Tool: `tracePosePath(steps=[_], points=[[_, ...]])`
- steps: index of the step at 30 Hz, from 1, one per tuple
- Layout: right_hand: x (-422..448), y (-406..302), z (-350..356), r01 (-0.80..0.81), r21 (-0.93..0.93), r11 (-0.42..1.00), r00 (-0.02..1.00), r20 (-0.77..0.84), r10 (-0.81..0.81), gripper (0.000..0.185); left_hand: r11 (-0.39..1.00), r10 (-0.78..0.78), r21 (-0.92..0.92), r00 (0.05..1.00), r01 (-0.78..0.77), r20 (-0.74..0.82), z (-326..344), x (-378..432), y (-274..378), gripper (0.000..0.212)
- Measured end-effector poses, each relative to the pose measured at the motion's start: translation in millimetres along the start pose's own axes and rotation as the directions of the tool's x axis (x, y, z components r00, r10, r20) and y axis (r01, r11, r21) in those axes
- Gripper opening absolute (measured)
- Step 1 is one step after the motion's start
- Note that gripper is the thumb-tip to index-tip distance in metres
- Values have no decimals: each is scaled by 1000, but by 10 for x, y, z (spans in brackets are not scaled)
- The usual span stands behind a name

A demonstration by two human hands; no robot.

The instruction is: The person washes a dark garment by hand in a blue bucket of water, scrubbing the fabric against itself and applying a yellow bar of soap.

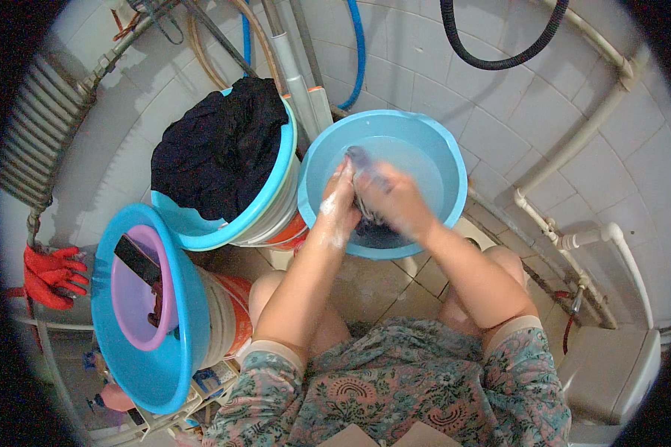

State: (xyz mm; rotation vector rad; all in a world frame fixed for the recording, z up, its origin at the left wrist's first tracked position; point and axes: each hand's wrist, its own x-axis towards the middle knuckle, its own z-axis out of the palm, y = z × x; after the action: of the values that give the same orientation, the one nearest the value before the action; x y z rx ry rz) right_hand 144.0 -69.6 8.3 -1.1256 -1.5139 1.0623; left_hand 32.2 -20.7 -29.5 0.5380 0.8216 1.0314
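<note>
My left hand [338, 198] is over the light blue plastic basin [458, 179], with white suds on its wrist. It grips dark cloth [377, 233] that hangs down into the cloudy water. My right hand [397, 195], blurred, lies against the same cloth close beside the left. A greyish-purple part of the cloth [360, 159] sticks up between the two hands. Some of the cloth lies at the near side of the basin, in the water. The fingertips of both hands are partly hidden.
Left of the basin, black cloth [218, 151] fills a blue basin [190, 240] on a bucket. Nearer stands another blue basin [184, 335] holding a pink basin [165, 329] with a dark flat object [137, 260]. A red glove [53, 276] hangs far left. Pipes [581, 134] run along the tiled wall.
</note>
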Motion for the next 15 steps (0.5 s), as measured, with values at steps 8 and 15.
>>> tracePosePath(steps=[8,15], points=[[146,229,15,116,-693,711,964,-94,-249,29,941,-160,-296,987,161,26,266,-127,-403,47],[43,58,63,24,-791,611,988,-75,-135,35,932,-102,-333,986,142,134,10,-124,-343,56]])
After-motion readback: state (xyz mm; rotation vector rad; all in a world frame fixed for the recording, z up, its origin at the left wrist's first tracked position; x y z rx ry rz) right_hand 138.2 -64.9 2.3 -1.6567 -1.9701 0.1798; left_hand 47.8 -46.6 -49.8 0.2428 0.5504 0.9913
